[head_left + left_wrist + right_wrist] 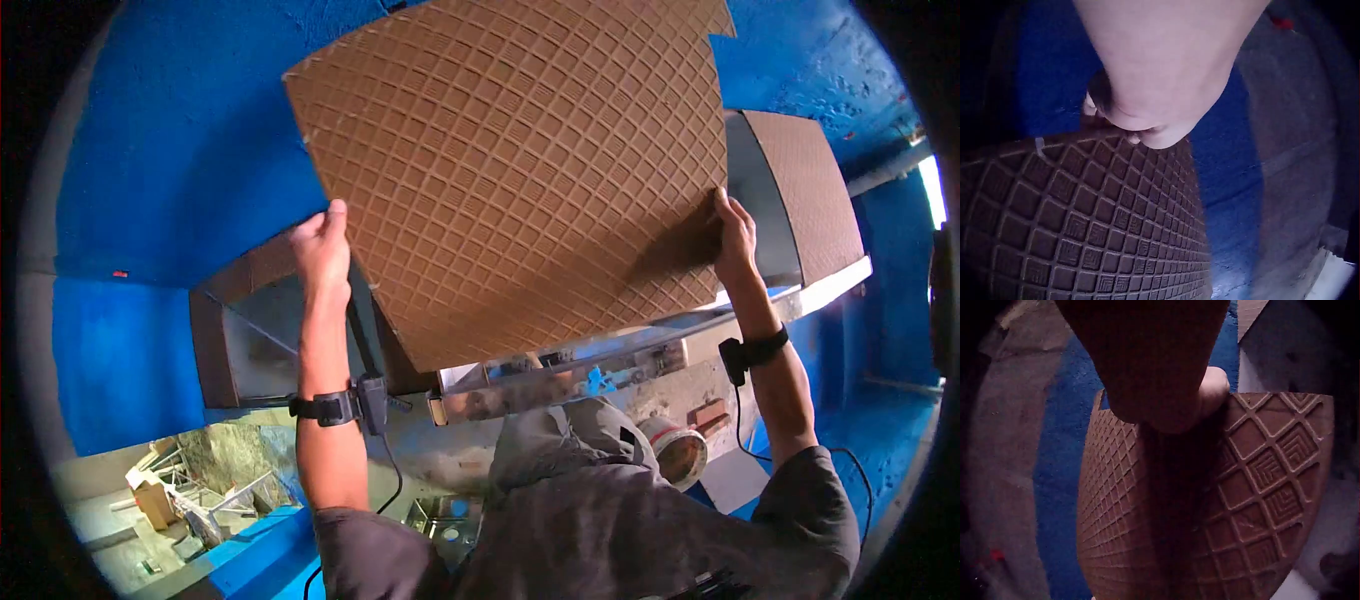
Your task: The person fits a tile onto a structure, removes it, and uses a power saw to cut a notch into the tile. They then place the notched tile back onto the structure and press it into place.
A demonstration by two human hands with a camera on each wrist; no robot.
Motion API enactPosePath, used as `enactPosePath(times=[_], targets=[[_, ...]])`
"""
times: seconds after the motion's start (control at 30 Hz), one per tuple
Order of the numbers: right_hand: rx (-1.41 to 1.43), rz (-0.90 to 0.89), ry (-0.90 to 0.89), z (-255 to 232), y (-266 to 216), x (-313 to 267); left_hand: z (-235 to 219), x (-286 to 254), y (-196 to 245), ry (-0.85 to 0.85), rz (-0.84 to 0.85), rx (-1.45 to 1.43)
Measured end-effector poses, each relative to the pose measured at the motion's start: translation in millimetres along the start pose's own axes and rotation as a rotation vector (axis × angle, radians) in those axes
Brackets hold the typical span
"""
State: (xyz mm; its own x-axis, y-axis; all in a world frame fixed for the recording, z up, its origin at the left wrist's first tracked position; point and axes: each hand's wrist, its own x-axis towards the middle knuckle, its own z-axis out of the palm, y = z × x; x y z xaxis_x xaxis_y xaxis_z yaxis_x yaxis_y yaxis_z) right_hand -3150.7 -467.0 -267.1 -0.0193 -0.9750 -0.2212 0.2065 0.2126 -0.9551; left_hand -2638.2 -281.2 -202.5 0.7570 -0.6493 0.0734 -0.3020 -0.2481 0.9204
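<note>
A large brown panel (520, 180) with a raised diamond grid is held up between both hands, its grid face toward the head camera. My left hand (323, 250) grips its left edge, thumb along the border; in the left wrist view the hand (1154, 94) is at the edge of the panel (1104, 219). On the opposite edge, my right hand (736, 235) pinches the panel near its lower right corner. The right wrist view has that hand (1172, 394) dark over the top edge of the panel (1260, 469); most fingers are hidden there.
Blue walls (180, 150) surround the area. Brown panelled sections stand at left (212, 350) and right (810, 190). Below are a ledge (560, 385), a round bucket (675, 450), a brick (708, 415) and a metal sink (445, 520). Debris (180, 500) lies at lower left.
</note>
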Motion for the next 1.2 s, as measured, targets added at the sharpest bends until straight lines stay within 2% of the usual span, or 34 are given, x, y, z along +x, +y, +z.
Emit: enactPosePath(times=[0.07, 0.17, 0.33, 0.6, 0.67, 0.8, 0.9, 1.0, 1.1, 1.2], targets=[[-0.035, 0.020, 0.009, -7.6, 2.0, 5.1, 13.0, -1.1, -0.4, -0.002, 0.065, -0.001], [-0.064, 0.062, 0.086, -13.1, 5.4, 17.7, 19.7, 2.6, 7.2, -0.025, 0.049, 0.071], [-0.092, 0.078, 0.056, -21.6, 13.0, 28.2, 32.4, 15.0, -15.0, -0.033, -0.014, 0.055], [-0.097, 0.078, 0.040, -16.1, -1.1, 24.5, 35.9, 22.1, -24.5, -0.037, -0.049, 0.072], [-0.109, 0.087, 0.046, -18.3, 0.7, 26.6, 36.7, 16.7, -13.9, -0.031, -0.075, 0.068], [-0.130, 0.098, 0.017, -26.6, 1.0, 33.3, 35.2, 21.7, -19.6, -0.048, -0.098, 0.034], [-0.122, 0.127, 0.026, -23.3, -2.8, 32.2, 32.6, 19.5, -10.7, -0.031, -0.109, 0.115], [-0.122, 0.140, 0.050, -19.0, -5.5, 31.4, 29.7, 20.4, -11.4, -0.082, -0.119, 0.129], [-0.117, 0.163, 0.041, -13.5, -11.7, 24.4, 28.1, 19.9, -9.9, -0.037, -0.141, 0.011], [-0.138, 0.161, 0.052, -15.5, -12.2, 20.8, 21.2, 21.0, -9.2, -0.081, -0.143, 0.097]])
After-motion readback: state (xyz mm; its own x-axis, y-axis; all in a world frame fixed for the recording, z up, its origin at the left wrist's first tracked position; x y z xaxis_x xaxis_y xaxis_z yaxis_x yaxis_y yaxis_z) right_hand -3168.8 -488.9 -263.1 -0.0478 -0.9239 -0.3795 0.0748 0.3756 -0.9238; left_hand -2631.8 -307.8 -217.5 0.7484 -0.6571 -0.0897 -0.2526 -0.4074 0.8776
